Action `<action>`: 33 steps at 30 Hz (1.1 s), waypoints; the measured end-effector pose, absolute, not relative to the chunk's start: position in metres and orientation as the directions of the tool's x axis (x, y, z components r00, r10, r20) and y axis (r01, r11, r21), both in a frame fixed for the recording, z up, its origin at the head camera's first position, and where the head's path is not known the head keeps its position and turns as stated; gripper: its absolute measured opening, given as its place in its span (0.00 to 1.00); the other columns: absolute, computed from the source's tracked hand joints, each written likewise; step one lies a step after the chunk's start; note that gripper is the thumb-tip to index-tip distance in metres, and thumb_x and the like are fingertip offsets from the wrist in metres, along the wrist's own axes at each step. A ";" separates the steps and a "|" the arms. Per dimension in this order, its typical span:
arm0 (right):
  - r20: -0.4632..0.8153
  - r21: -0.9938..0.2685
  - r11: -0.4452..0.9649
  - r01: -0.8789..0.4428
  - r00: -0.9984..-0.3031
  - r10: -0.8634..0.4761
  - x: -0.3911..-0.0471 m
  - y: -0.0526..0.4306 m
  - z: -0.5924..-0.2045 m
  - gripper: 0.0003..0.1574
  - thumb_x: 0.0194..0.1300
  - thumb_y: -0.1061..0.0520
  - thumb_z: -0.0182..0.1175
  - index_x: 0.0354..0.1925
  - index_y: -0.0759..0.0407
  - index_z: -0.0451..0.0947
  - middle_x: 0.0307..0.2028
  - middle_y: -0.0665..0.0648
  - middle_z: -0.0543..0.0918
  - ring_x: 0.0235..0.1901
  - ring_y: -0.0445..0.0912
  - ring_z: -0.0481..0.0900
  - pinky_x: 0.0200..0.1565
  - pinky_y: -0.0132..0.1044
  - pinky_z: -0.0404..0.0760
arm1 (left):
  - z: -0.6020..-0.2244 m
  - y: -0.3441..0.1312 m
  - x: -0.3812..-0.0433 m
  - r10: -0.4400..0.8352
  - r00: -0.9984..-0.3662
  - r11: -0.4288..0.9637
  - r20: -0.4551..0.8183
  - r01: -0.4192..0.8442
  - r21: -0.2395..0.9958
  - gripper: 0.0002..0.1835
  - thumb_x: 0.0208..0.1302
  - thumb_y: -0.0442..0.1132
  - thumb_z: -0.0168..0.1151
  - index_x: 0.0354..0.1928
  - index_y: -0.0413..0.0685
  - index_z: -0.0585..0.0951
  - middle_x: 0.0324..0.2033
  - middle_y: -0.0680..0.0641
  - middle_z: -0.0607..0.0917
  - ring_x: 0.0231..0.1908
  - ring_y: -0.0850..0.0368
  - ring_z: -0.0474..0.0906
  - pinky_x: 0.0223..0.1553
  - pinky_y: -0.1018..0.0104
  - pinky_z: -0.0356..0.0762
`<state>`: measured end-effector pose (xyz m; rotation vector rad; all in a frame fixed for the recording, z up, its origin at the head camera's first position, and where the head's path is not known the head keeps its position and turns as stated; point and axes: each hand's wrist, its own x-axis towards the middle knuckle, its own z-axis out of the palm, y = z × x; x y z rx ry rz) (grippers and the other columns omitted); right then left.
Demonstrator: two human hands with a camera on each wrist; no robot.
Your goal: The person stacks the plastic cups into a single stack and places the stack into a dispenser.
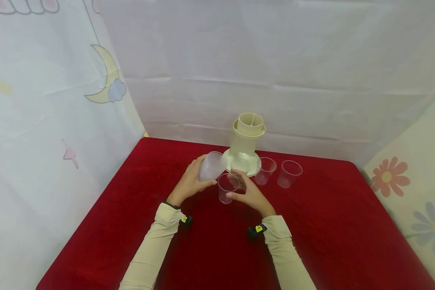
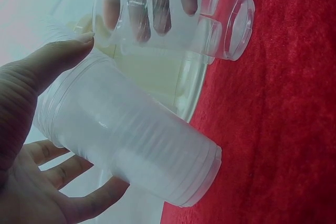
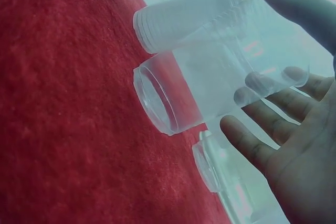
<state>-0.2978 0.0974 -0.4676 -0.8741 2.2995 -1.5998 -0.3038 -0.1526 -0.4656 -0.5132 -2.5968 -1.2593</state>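
A tilted stack of nested clear plastic cups (image 1: 212,166) is gripped in my left hand (image 1: 189,184), thumb on one side and fingers on the other in the left wrist view. Close beside it, my right hand (image 1: 254,197) holds a single clear plastic cup (image 3: 184,85) between thumb and fingers. The fingertips show through the cup's wall in the left wrist view. Its rim faces up in the head view, next to the lower end of the stack. Whether its base touches the table cannot be told.
Behind the hands stands a cream cylindrical stand (image 1: 243,143) with a round base. Two clear cups, a nearer one (image 1: 264,172) and one farther right (image 1: 288,175), stand right of it on the red cloth (image 1: 217,249). White sheets (image 1: 275,60) hang around the table.
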 end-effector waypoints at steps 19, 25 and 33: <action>0.189 -0.918 0.177 -0.354 -0.784 -0.591 -0.293 0.093 -0.466 0.46 0.53 0.58 0.65 0.65 0.54 0.53 0.59 0.67 0.65 0.57 0.63 0.64 0.55 0.57 0.64 | -0.464 -0.150 -0.302 0.225 -0.912 0.570 0.343 0.408 0.713 0.48 0.43 0.58 0.68 0.66 0.65 0.54 0.55 0.53 0.67 0.52 0.56 0.63 0.45 0.54 0.71; 0.208 -0.911 0.173 -0.375 -0.778 -0.593 -0.292 0.099 -0.463 0.46 0.53 0.60 0.65 0.65 0.60 0.53 0.59 0.68 0.66 0.58 0.62 0.64 0.55 0.57 0.62 | -0.465 -0.150 -0.302 0.223 -0.913 0.575 0.342 0.407 0.710 0.48 0.43 0.60 0.67 0.66 0.66 0.53 0.55 0.53 0.67 0.51 0.56 0.64 0.43 0.54 0.72; 0.238 -0.894 0.179 -0.410 -0.774 -0.586 -0.292 0.107 -0.454 0.45 0.52 0.61 0.65 0.64 0.61 0.54 0.58 0.68 0.66 0.58 0.62 0.62 0.57 0.59 0.59 | -0.464 -0.151 -0.301 0.209 -0.918 0.577 0.338 0.395 0.715 0.48 0.44 0.57 0.69 0.66 0.65 0.53 0.55 0.52 0.67 0.51 0.55 0.64 0.44 0.52 0.72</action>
